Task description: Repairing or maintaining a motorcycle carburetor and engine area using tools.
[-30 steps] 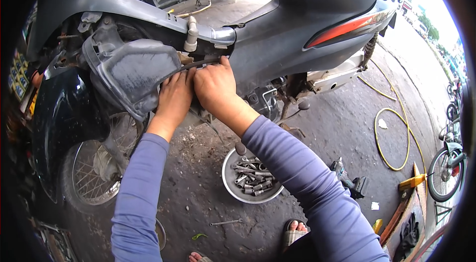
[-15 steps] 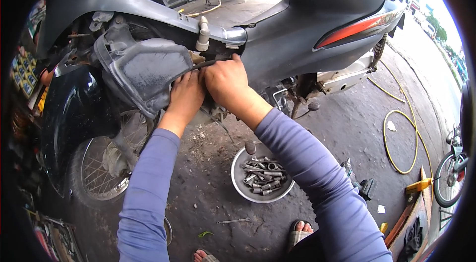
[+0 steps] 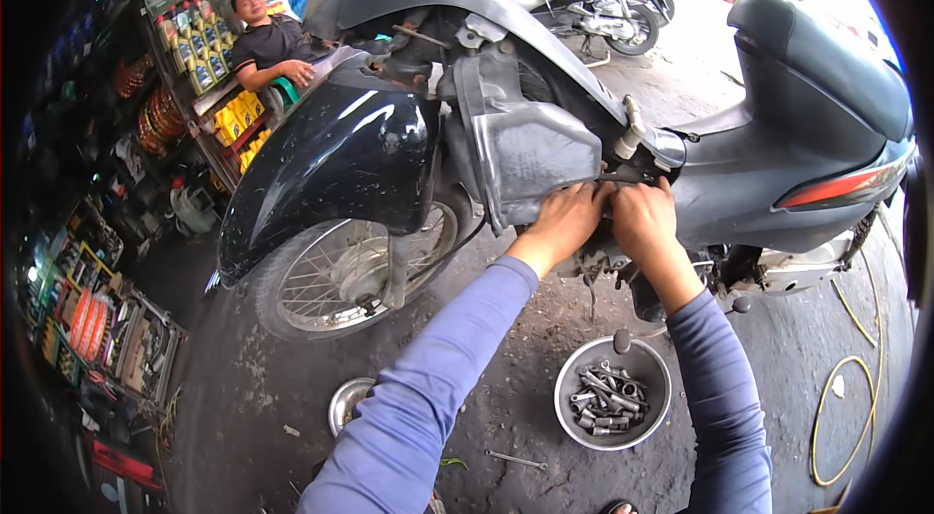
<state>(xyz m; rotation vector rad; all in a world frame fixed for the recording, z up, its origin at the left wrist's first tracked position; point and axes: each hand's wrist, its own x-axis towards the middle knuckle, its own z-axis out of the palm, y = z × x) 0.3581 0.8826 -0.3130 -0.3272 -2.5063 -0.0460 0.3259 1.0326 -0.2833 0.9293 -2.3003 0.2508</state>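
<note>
A dark grey motorbike (image 3: 837,174) stands side-on before me with part of its covers off. Both hands are together at its middle, beside the dusty grey air filter box (image 3: 540,154). My left hand (image 3: 564,220) is closed, fingertips pressed at the box's lower right edge, against a black rubber hose (image 3: 615,179). My right hand (image 3: 644,220) is closed round the same hose, knuckles up, just under the frame tube. The hose's ends and the fingertips are partly hidden. Above the hands a beige pipe fitting (image 3: 632,125) sticks up.
Below stands a metal bowl (image 3: 574,417) of sockets and wrenches; a wrench (image 3: 516,460) lies near it. Another metal bowl (image 3: 341,405) is by my left arm. A person (image 3: 268,47) sits behind the black front fender (image 3: 331,174). A yellow hose (image 3: 817,436) curls at right.
My view has swung left, so the bike and hands appear farther right, and the seated person and shelves now show. Both hands stay at the same spot on the black hose.
</note>
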